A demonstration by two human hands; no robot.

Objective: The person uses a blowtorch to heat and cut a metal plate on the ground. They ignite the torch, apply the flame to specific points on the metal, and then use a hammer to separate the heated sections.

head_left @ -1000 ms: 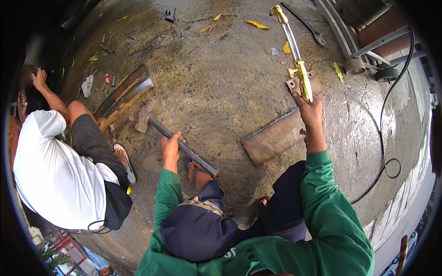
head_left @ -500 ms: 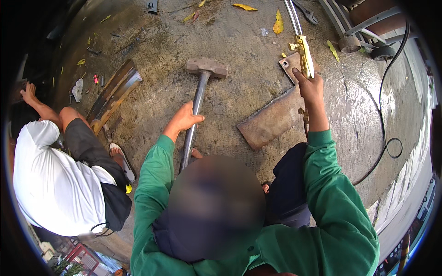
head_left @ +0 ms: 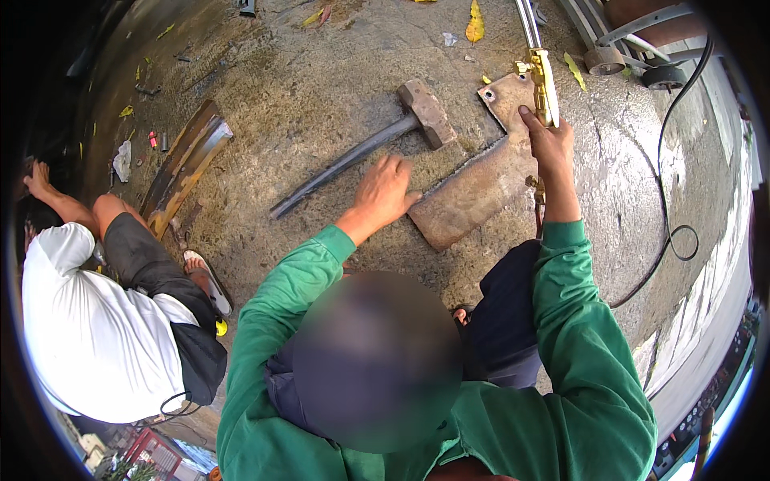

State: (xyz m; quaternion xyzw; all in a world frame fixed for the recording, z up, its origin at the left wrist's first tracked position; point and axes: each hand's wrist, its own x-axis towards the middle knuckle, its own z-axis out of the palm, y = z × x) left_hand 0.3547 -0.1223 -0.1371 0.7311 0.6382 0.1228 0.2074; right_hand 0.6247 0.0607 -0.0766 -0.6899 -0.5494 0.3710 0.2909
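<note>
grips a brass-coloured torch (head_left: 545,84) in the right hand (head_left: 551,146), over the holed end of a rusty metal plate (head_left: 472,195). holds the left hand (head_left: 385,192) empty and loosely spread, near the sledgehammer (head_left: 369,150) on the concrete (head_left: 313,88), between that tool and the plate.

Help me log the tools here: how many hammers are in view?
1: the sledgehammer lies on the concrete, just beyond the left hand, its head near the rusty metal plate. Others may be hidden in the dark left edge.
</note>
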